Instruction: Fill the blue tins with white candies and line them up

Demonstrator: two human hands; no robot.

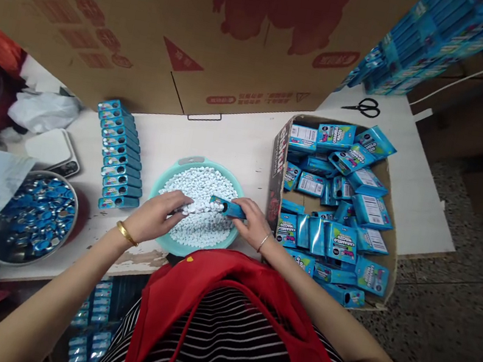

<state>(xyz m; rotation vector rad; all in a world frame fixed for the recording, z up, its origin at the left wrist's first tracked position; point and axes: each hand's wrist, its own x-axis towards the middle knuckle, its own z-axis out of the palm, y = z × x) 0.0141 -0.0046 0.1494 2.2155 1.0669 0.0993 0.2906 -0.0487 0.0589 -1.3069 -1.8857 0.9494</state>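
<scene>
A turquoise basin [156, 184] full of small white candies [200, 233] sits right in front of me. My left hand [162, 214] is over its left side, fingers curled around some of the white candies. Over the basin's right side, my right hand [253, 220] grips a small blue candy box [230, 208] lying on its side. The box's open end faces left, toward my left fingertips, with white candies at its mouth. The palm side of both hands is hidden.
Blue boxes [342, 242] fill a cardboard tray at right; scissors [367, 108] lie behind it. A row of blue boxes [120, 157], a white scale [53, 149] and a metal bowl [74, 208] of blue-and-silver pieces stand left. A large carton [145, 35] blocks the back.
</scene>
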